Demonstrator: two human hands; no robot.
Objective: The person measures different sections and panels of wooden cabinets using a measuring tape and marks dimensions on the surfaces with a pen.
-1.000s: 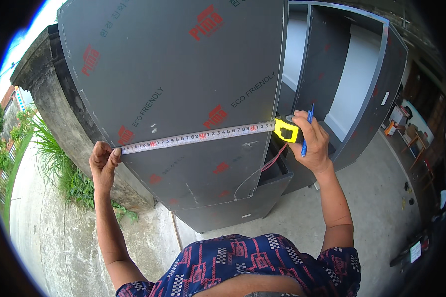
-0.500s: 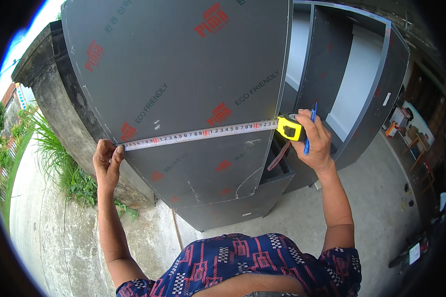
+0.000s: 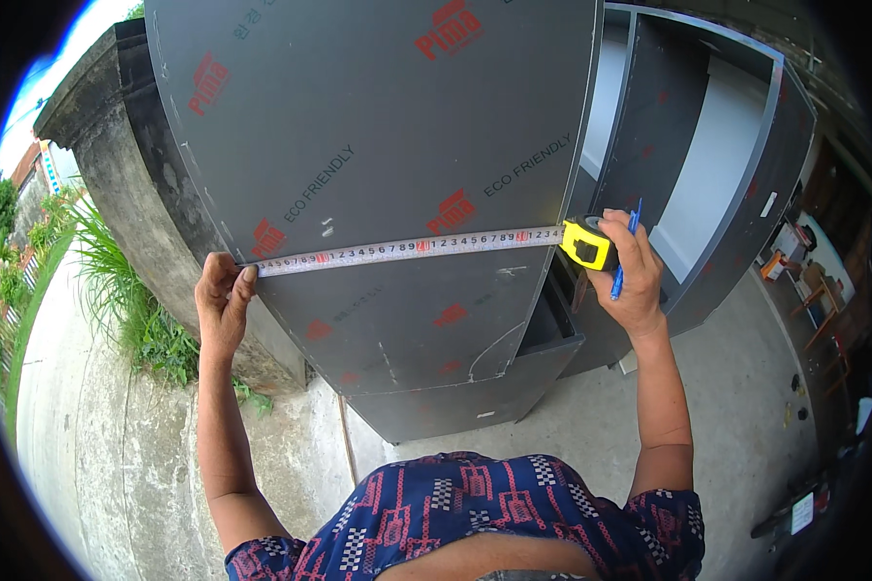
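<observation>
Head view: left hand (image 3: 223, 300) pins tape blade (image 3: 407, 249); right hand (image 3: 635, 276) grips tape case (image 3: 588, 242), pen (image 3: 625, 247).

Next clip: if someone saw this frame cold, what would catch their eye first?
Most striking is the tape measure blade stretched straight across the big dark grey panel that fills the upper middle. The left hand pins its end at the panel's left edge, while the right hand holds the yellow tape case and a blue pen at the right edge. Behind, at upper right, stands an open grey cabinet.
</observation>
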